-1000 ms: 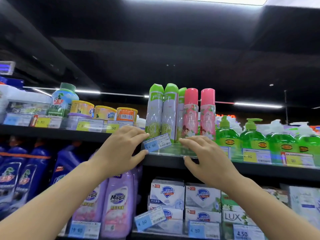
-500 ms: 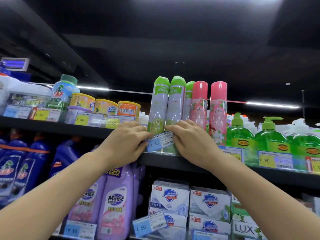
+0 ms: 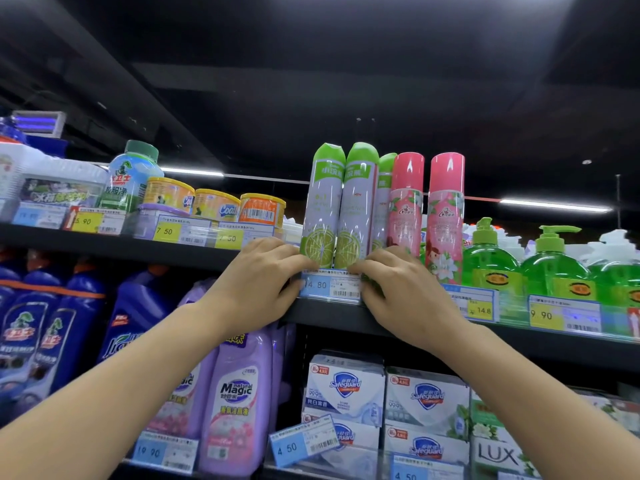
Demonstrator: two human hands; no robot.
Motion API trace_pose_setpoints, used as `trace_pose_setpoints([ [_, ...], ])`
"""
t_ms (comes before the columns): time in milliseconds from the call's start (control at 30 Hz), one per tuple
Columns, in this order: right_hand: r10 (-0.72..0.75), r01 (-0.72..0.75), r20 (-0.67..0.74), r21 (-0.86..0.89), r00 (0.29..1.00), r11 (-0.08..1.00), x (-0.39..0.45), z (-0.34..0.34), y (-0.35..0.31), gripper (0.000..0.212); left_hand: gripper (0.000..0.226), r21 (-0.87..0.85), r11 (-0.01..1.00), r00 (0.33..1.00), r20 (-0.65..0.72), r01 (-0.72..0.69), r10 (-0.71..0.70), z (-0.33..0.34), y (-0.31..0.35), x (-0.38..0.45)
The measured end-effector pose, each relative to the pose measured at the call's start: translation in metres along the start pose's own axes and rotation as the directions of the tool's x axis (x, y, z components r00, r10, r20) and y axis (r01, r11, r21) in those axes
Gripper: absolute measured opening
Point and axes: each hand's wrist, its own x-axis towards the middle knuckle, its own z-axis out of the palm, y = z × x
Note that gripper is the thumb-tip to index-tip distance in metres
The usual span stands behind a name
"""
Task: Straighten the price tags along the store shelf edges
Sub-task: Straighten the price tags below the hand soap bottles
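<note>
Head view, change: the 14.80 price tag point(image 3: 330, 285), tilted up at its right end a second ago, now sits level along the shelf edge point(image 3: 346, 317); this tag reads as near done.
Head view, left hand point(image 3: 258, 282): fingers curl round the tag's left end, pinching it.
Head view, right hand point(image 3: 405, 292): fingertips curl onto the tag's right end, gripping it.
Head view, tag location: front of the upper shelf, just below the lime spray cans point(image 3: 337, 206).
Head view, tag appearance: blue price panel, white barcode area, printing legible.
Head view, outstanding: the 4.50 tag point(image 3: 303, 443) on the lower shelf hangs askew.
</note>
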Motion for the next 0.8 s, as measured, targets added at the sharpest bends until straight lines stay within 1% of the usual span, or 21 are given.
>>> trace_pose_setpoints([
  [167, 0.000, -0.001, 0.038, 0.003, 0.999, 1.000, -0.009, 0.004, 0.000, 0.033, 0.039, -0.002, 1.000, 1.000, 0.006, 0.009, -0.009, 0.002, 0.001, -0.005],
  [300, -0.009, 0.010, 0.035, -0.004, 0.999, 1.000, -0.017, 0.002, -0.003, 0.035, 0.039, 0.004, 1.000, 1.000, 0.004, 0.006, -0.006, 0.004, 0.004, -0.010],
  [400, 0.009, -0.009, 0.010, 0.007, 1.000, 1.000, -0.027, -0.005, -0.001, 0.037, 0.045, -0.013, 1.000, 1.000, 0.000, 0.026, -0.026, 0.003, 0.010, -0.012],
  [467, 0.037, -0.037, -0.023, -0.010, 0.999, 0.999, -0.039, -0.014, 0.002, 0.038, 0.049, -0.046, 0.999, 0.999, -0.038, 0.021, -0.023, 0.002, 0.018, -0.015],
  [600, 0.134, -0.137, -0.081, -0.029, 0.988, 0.990, -0.074, -0.035, 0.013, 0.037, 0.048, -0.199, 0.980, 0.995, -0.099, -0.016, -0.004, 0.000, 0.043, -0.017],
  [800, 0.213, -0.220, -0.069, -0.111, 0.975, 0.969, -0.119, -0.063, 0.044, 0.036, 0.044, -0.272, 0.959, 0.996, -0.043, -0.082, 0.073, 0.011, 0.087, 0.002],
])
